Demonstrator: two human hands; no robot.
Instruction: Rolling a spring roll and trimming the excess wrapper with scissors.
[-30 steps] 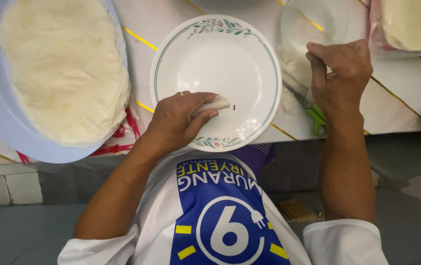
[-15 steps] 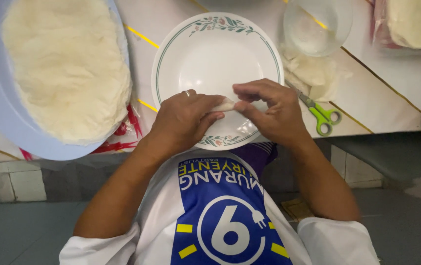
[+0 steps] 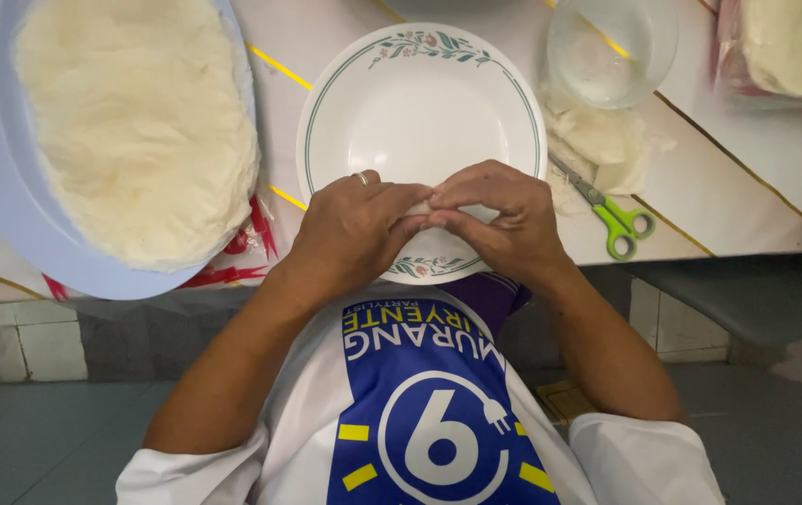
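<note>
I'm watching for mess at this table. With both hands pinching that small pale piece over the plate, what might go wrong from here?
1. The small pale piece is nearly hidden between the left hand and right hand; a loose grip may drop it onto the plate.
2. The scissors lie close by the right wrist, so a sideways sweep might knock them off the table edge.
3. The big blue dish of white dough overhangs the table edge and might tip if bumped.

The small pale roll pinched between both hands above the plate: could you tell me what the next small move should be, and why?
Probably lower the small pale roll onto the white plate. The left hand and right hand pinch it together right over the plate's near rim, and the plate's centre is bare.
</note>
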